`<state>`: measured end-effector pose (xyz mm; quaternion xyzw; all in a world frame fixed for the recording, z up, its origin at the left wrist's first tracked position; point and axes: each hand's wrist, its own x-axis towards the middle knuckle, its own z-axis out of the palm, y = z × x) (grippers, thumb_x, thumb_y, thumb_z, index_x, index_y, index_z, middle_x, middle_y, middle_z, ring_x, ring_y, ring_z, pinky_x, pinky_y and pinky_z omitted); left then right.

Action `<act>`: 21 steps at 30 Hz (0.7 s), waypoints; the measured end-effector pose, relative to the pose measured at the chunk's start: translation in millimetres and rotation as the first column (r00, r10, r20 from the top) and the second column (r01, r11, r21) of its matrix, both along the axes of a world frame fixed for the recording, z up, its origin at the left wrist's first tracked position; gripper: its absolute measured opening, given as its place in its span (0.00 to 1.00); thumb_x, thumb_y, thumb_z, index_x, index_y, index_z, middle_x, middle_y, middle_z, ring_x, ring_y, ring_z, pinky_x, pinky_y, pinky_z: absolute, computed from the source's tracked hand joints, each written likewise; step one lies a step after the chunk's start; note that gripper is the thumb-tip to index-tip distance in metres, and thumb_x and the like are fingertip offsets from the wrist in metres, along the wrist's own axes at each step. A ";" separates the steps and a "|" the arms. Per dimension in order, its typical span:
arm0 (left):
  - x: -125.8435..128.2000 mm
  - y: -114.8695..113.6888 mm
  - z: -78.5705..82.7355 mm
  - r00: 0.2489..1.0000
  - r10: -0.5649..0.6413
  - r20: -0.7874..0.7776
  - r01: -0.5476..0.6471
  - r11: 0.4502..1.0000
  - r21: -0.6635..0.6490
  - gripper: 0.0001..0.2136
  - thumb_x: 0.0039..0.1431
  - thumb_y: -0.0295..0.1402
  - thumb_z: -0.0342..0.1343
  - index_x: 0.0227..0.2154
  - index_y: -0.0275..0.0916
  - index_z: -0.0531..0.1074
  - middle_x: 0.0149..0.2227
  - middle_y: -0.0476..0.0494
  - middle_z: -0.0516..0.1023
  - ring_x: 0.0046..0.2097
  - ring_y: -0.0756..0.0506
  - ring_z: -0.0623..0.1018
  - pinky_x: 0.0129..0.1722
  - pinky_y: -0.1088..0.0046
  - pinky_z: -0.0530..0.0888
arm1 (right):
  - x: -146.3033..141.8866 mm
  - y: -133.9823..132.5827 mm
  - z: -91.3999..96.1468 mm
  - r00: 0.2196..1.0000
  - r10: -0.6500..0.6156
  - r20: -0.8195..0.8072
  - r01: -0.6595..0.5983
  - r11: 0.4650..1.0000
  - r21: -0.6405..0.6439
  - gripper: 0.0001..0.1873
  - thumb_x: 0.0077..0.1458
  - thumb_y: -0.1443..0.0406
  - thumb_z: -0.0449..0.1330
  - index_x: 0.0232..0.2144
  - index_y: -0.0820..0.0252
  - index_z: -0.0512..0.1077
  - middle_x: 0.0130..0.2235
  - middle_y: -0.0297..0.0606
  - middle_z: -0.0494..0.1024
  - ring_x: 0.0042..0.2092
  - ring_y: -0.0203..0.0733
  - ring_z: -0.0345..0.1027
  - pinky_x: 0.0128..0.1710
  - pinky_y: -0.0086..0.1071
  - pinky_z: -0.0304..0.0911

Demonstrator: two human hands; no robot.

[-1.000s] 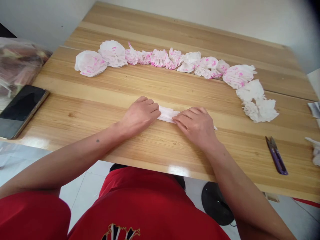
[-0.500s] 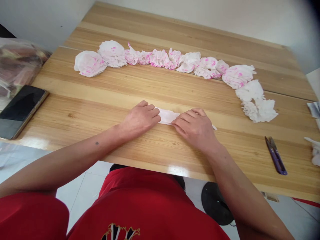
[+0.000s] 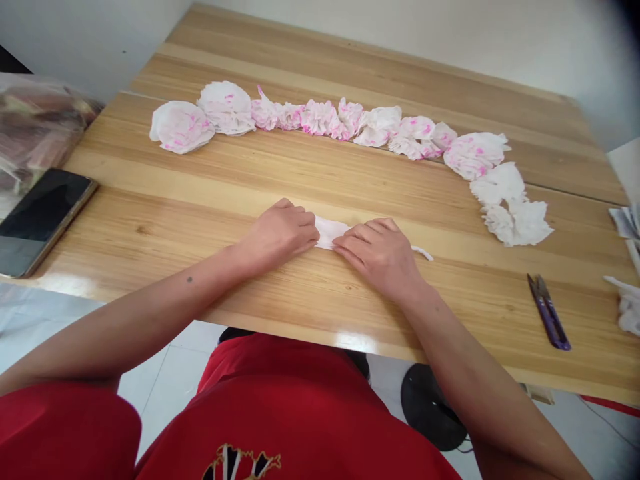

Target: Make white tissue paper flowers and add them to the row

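Note:
A folded strip of white tissue paper (image 3: 327, 233) lies low on the table between my two hands. My left hand (image 3: 285, 233) is closed on its left end, fingers curled over the paper. At the other end my right hand (image 3: 377, 250) pinches the strip, thumb and fingertips pressed together. A thin twisted white tail (image 3: 424, 253) sticks out past my right hand. Beyond the hands, a curved row of crumpled tissue flowers (image 3: 320, 118) runs across the table, white with pink blotches. Much of the strip is covered by my fingers.
Small purple thread snips (image 3: 550, 313) lie to the right, blades pointing away. A phone (image 3: 47, 220) rests at the left edge beside a clear plastic bag (image 3: 40, 133). More white tissue (image 3: 629, 307) sits at the far right. The wooden table (image 3: 175, 253) ends close to my body.
My right hand has moved a little left along the strip, closer to my left hand. Less paper shows between them, and more of the twisted tail shows on the right.

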<state>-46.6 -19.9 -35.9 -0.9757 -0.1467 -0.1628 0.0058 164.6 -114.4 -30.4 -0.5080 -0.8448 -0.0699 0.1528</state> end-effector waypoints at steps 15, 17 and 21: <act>-3.6 5.7 1.3 1.000 0.010 0.016 -0.009 0.998 -0.068 0.13 0.66 0.34 0.47 0.31 0.39 0.76 0.32 0.45 0.78 0.36 0.46 0.73 0.37 0.67 0.64 | 1.5 3.7 -4.7 0.996 -0.044 -0.072 0.039 0.997 -0.064 0.12 0.64 0.65 0.52 0.36 0.55 0.76 0.35 0.36 0.80 0.38 0.40 0.68 0.40 0.37 0.53; -3.3 5.6 -0.4 1.000 0.012 0.025 -0.011 0.999 -0.036 0.15 0.67 0.33 0.46 0.29 0.39 0.75 0.30 0.45 0.77 0.35 0.46 0.72 0.37 0.66 0.63 | 1.5 3.3 -4.8 0.996 -0.044 -0.074 0.040 0.998 -0.058 0.12 0.64 0.64 0.52 0.36 0.55 0.76 0.35 0.35 0.80 0.38 0.40 0.69 0.40 0.37 0.53; -3.0 4.5 -2.3 1.000 0.014 0.028 -0.014 1.000 0.011 0.15 0.67 0.32 0.45 0.30 0.39 0.74 0.30 0.45 0.76 0.35 0.46 0.71 0.36 0.66 0.63 | 2.3 2.2 -4.9 0.995 -0.041 -0.092 0.036 0.998 -0.048 0.11 0.64 0.65 0.52 0.37 0.55 0.76 0.36 0.36 0.80 0.39 0.40 0.70 0.41 0.37 0.54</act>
